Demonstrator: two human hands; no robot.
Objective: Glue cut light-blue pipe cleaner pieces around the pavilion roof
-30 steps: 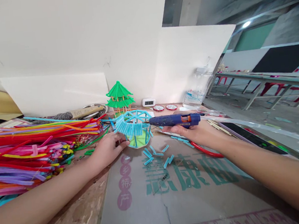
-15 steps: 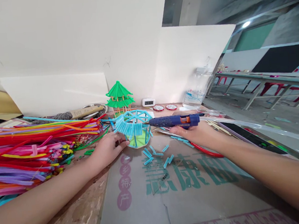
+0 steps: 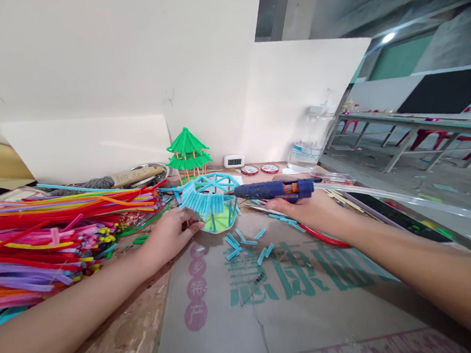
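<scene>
My left hand [image 3: 174, 230] is closed on the lower left edge of a small round pavilion model [image 3: 207, 201], built of blue pipe-cleaner pieces over a light green base. Part of its roof is covered by a row of short blue strips; the rest is an open frame of spokes. In my right hand [image 3: 300, 206] is a dark blue glue gun [image 3: 276, 190], held level, its nozzle at the right end of the strip row. Whether the tip touches cannot be told. Several cut blue pipe-cleaner pieces [image 3: 234, 244] lie in front of the model.
Bundles of coloured pipe cleaners [image 3: 67, 209] fill the left side. A green tiered pagoda model [image 3: 188, 153] stands behind, beside a digital timer [image 3: 234, 160] and two round red-rimmed tins [image 3: 270, 169]. A plastic bottle [image 3: 307, 142] stands back right. A long clear glue stick [image 3: 387, 195] trails from the gun.
Almost nothing differs. Both hands, the glue gun and the pavilion model keep their places, with only a very slight shift of the view.
</scene>
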